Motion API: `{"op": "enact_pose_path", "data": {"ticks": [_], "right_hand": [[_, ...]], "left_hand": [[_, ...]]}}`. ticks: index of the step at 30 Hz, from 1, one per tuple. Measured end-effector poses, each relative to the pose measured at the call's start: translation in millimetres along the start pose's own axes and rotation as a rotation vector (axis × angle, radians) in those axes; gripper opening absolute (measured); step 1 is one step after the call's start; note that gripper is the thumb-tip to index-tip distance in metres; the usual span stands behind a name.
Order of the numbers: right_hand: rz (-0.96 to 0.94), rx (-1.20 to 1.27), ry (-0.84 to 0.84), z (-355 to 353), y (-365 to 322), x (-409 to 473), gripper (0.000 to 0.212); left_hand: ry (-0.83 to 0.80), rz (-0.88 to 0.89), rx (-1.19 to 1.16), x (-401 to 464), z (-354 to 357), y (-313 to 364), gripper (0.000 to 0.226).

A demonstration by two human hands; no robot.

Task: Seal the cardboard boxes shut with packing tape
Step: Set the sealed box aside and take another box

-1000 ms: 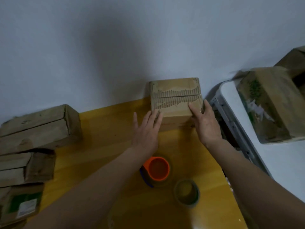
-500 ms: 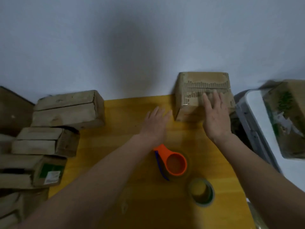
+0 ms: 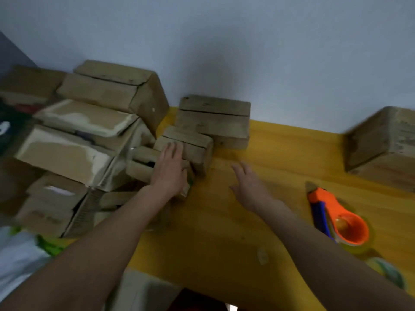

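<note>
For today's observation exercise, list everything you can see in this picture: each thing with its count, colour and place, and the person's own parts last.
cardboard boxes: about nine or more, brown, piled at the table's left edge; the blur prevents an exact count
single box: one, brown, far right of table
tape dispenser: one, orange and blue, right of table
tape roll: one, greenish, partly cut off, near right edge
table: one, yellow wood
wall: pale grey, behind
left hand: flat on a small box
right hand: fingers spread, over bare table
</note>
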State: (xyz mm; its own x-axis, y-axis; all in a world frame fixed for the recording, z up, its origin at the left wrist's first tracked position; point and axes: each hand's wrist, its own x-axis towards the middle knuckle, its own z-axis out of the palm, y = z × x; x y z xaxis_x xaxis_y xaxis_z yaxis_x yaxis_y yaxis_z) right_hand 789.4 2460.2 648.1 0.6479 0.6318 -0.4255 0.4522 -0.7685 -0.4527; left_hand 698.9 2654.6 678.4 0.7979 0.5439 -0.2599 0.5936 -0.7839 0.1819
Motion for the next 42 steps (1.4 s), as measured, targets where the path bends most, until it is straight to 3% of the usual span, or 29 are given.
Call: {"op": "enact_pose_path", "data": {"ticks": [7,11,15,20,24,26,32,35,37,39,42], "right_hand": [[0.139,0.531,0.072,26.5,-75.7,46.8,0.067],[0.195,0.818,0.127,33.5,-86.5,58.4,0.062],[0.247,0.957,0.22,33.8,-75.7,54.3,0.059],[0.484,0.788,0.458,26.9,-10.9,26.1,0.054],[0.584,0.705,0.586,31.4,34.8,-19.2,0.069],[0.578,0.649,0.626,32.1,53.0,-43.9,0.074],[0.526,0.443,0.62,42.3,98.9,-96.2,0.055],[0.449,0.474,0.625,38.6,115.1,-112.3,0.059],[0.422,0.55,0.686,34.3,127.7,-119.5,0.054],[0.525,0.485,0.758,30.9,144.6,-123.5,0.04],[0.718,0.252,0.617,33.2,174.5,-122.0,0.044]], "left_hand": [[-0.127,-0.035,-0.113,49.9,-20.8,-67.9,0.067],[-0.272,-0.046,-0.16,69.4,-27.6,-66.5,0.069],[-0.236,0.012,-0.185,64.7,-27.0,-44.4,0.065],[-0.311,0.201,-0.257,45.8,3.5,6.6,0.077],[-0.389,0.292,-0.219,11.3,30.9,58.4,0.077],[-0.42,0.293,-0.187,-9.4,44.7,78.0,0.074],[-0.395,0.253,-0.249,-65.0,73.6,117.7,0.071],[-0.252,0.25,-0.211,-81.7,85.4,129.2,0.072],[-0.109,0.39,-0.051,-87.5,91.7,135.6,0.072],[-0.085,0.612,0.032,-93.7,97.6,141.7,0.061],[-0.148,0.723,0.157,-97.8,105.5,143.6,0.054]]}}
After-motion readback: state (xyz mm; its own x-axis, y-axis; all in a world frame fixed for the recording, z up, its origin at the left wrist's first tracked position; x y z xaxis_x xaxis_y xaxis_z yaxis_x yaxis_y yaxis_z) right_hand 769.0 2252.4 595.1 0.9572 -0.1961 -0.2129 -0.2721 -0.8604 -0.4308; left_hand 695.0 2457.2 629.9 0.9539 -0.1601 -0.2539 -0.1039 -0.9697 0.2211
